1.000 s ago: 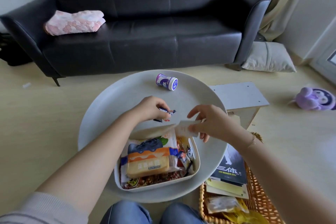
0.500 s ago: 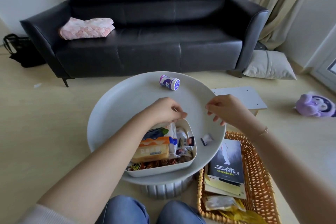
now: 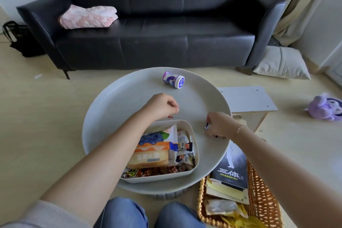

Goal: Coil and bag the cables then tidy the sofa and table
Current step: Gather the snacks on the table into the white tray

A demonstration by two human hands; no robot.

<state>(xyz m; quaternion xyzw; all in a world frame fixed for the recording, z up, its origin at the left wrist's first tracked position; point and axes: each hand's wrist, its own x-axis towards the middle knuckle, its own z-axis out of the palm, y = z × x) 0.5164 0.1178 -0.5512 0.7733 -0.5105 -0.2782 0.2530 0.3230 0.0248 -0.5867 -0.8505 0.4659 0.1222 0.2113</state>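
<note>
A round grey table (image 3: 103,116) stands in front of a black sofa (image 3: 157,42). On its near side sits a white bin (image 3: 194,135) packed with snack packets. My left hand (image 3: 162,106) hovers over the bin's far rim with its fingers curled into a fist; nothing shows in it. To the right of the bin, my right hand (image 3: 219,126) is down on the tabletop and pinches a small snack packet (image 3: 206,126). A purple and white bottle (image 3: 174,79) lies on its side at the table's far edge. No cable is in view.
A folded pink blanket (image 3: 87,17) lies on the sofa's left seat. A wicker basket (image 3: 262,187) with a dark book (image 3: 231,168) sits at the lower right. A white stool (image 3: 246,98), grey pillow (image 3: 281,63), purple plush toy (image 3: 325,106) and black bag (image 3: 20,37) are on the floor.
My left hand carried a small packet to the bin and now shows none. My right hand dropped to the tabletop and took hold of the loose packet there.
</note>
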